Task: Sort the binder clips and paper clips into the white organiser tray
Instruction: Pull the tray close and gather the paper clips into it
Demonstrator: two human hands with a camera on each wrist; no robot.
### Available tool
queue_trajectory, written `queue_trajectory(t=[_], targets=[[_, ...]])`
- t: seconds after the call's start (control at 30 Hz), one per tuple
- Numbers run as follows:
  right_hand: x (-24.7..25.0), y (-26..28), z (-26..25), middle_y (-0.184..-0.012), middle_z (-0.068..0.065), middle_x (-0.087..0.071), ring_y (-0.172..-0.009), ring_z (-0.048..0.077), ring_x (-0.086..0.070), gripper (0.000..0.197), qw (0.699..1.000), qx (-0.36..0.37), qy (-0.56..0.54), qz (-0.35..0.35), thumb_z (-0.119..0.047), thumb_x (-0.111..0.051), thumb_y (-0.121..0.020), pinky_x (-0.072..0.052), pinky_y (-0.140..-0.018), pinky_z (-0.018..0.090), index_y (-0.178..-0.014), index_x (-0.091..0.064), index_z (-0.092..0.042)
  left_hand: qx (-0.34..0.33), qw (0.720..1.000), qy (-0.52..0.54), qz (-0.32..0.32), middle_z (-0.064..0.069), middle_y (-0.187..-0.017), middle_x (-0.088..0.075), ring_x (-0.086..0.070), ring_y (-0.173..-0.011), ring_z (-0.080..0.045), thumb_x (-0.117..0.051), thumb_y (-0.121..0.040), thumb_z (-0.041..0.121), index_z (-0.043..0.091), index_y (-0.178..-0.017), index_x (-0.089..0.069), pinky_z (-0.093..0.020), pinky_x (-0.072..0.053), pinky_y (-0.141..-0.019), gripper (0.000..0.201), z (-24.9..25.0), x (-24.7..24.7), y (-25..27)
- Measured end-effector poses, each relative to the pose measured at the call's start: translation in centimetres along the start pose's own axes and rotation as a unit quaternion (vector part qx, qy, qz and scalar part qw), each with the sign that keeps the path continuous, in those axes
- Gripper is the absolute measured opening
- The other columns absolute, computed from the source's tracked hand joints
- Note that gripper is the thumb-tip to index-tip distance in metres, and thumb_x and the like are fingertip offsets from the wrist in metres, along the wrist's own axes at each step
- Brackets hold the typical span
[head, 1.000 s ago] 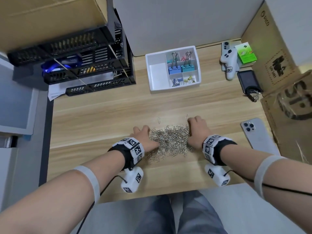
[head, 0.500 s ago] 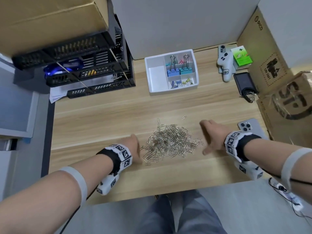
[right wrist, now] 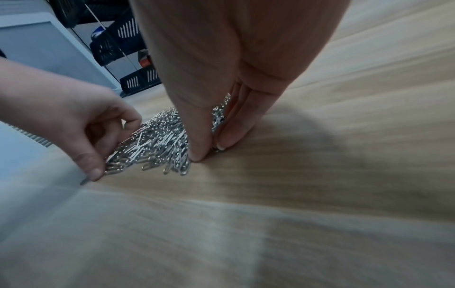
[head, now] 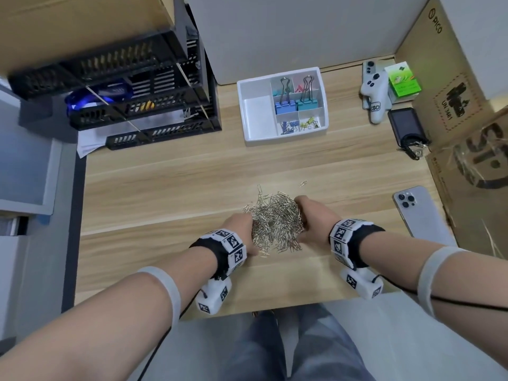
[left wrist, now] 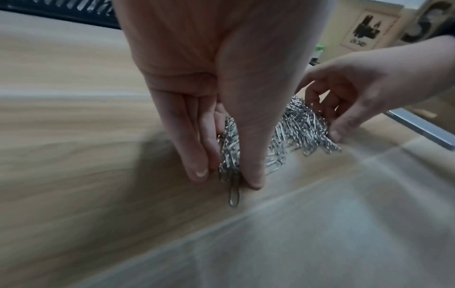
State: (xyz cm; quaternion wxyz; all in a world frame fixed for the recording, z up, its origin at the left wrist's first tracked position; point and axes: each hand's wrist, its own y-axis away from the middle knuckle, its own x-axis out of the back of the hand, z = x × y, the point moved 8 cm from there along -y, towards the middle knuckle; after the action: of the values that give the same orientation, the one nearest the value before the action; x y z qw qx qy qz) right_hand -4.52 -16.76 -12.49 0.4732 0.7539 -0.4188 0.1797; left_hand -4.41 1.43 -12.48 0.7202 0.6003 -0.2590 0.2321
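Now you're gathering the paper clips (head: 275, 221) near the bench's (head: 165, 188) front edge, ready to scoop.
Your left hand (head: 242, 226) and right hand (head: 313, 218) press the heap from both sides, fingers (left wrist: 194, 136) held together, thumbs closing underneath. Next, I judge, lift it and carry it to the tray (head: 247, 105) at the back edge without spilling.

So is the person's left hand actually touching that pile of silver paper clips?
Touching. In the left wrist view the left hand has its fingers and thumb pressed into the paper clips, pinching some of them against the desk.
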Motion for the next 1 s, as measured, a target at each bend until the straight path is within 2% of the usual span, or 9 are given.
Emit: queue_trajectory(t=[0.23,0.37,0.5,0.6,0.67,0.73,0.77,0.87,1.0], targets=[[0.5,-0.6,-0.1,-0.094,-0.004,-0.058,-0.083,0.014,-0.058,0.095,1.0,0.015,0.002,-0.019,-0.034,-0.083,-0.066,-0.049,-0.074,0.03,-0.143,-0.029,-0.019,-0.013,1.0,0.024,-0.004,-0.002,-0.087,-0.062,-0.056,-0.074,-0.019,-0.087,-0.067,0.033,0.011,-0.093,-0.056,-0.028,-0.047,-0.061,0.046,1.5,1.0,-0.4],[4.5,-1.5,0.6,-0.087,-0.004,-0.061,-0.079,0.016,-0.059,0.069,0.999,0.021,-0.015,0.023,-0.036,-0.071,-0.077,-0.049,-0.074,0.03,-0.135,-0.041,-0.015,-0.008,0.998,0.066,-0.017,-0.003,-0.076,-0.054,-0.047,-0.064,-0.019,-0.081,-0.07,0.036,0.016,-0.081,-0.054,-0.028,-0.038,-0.053,0.035,0.0,2.2,0.3],[9.6,-4.1,2.8,-0.079,0.0,-0.067,-0.079,0.023,-0.066,0.018,0.985,-0.082,-0.108,0.107,-0.03,-0.061,-0.087,-0.051,-0.071,0.03,-0.097,-0.063,-0.014,0.024,0.995,0.096,0.011,-0.001,-0.079,-0.067,-0.06,-0.066,-0.016,-0.073,-0.08,0.035,0.009,-0.086,-0.066,-0.029,-0.052,-0.064,0.027,-2.6,5.9,0.9],[12.1,-7.1,4.9,-0.079,0.018,-0.074,-0.076,0.036,-0.072,0.022,0.942,-0.164,-0.26,0.137,-0.029,-0.059,-0.083,-0.059,-0.078,0.052,-0.072,-0.06,-0.01,0.055,0.992,0.106,0.028,-0.003,-0.092,-0.072,-0.069,-0.086,-0.021,-0.071,-0.081,0.033,0.01,-0.096,-0.07,-0.034,-0.059,-0.076,0.027,-4.8,8.6,0.6],[13.3,-9.0,5.8,-0.079,0.022,-0.073,-0.073,0.036,-0.072,0.022,0.927,-0.187,-0.286,0.152,-0.029,-0.056,-0.078,-0.057,-0.077,0.058,-0.068,-0.057,-0.009,0.066,0.99,0.114,0.045,-0.005,-0.095,-0.073,-0.069,-0.089,-0.022,-0.068,-0.083,0.031,0.011,-0.098,-0.069,-0.036,-0.058,-0.08,0.026,-5.4,9.9,-0.1],[14.8,-10.2,5.5,-0.079,0.019,-0.072,-0.078,0.037,-0.072,0.018,0.93,-0.196,-0.266,0.163,-0.025,-0.055,-0.082,-0.058,-0.078,0.054,-0.072,-0.058,-0.01,0.079,0.986,0.132,0.071,-0.004,-0.098,-0.07,-0.067,-0.091,-0.022,-0.065,-0.086,0.032,0.012,-0.104,-0.064,-0.036,-0.055,-0.082,0.027,-5.6,11.4,-1.1],[15.4,-10.3,5.1,-0.086,0.021,-0.072,-0.083,0.038,-0.072,0.016,0.929,-0.201,-0.257,0.173,-0.023,-0.054,-0.085,-0.058,-0.079,0.053,-0.084,-0.061,-0.009,0.083,0.982,0.146,0.085,-0.003,-0.1,-0.068,-0.065,-0.091,-0.022,-0.063,-0.088,0.034,0.012,-0.108,-0.059,-0.037,-0.055,-0.083,0.029,-5.6,12.0,-1.5],[16.8,-11.6,5.1,-0.112,0.02,-0.064,-0.096,0.036,-0.065,0.04,0.929,-0.228,-0.211,0.2,-0.026,-0.055,-0.088,-0.056,-0.085,0.046,-0.122,-0.052,-0.004,0.09,0.966,0.212,0.116,-0.002,-0.106,-0.056,-0.059,-0.093,-0.023,-0.057,-0.092,0.036,0.009,-0.13,-0.041,-0.036,-0.051,-0.086,0.049,-4.9,13.9,-3.5],[17.8,-13.7,4.9,-0.127,0.017,-0.057,-0.102,0.036,-0.062,0.047,0.943,-0.191,-0.181,0.205,-0.026,-0.056,-0.09,-0.054,-0.084,0.042,-0.132,-0.05,-0.004,0.075,0.941,0.305,0.13,-0.012,-0.149,-0.04,-0.049,-0.129,-0.029,-0.058,-0.093,0.038,0.01,-0.153,-0.013,-0.035,-0.04,-0.104,0.08,-2.5,16.0,-6.4]])
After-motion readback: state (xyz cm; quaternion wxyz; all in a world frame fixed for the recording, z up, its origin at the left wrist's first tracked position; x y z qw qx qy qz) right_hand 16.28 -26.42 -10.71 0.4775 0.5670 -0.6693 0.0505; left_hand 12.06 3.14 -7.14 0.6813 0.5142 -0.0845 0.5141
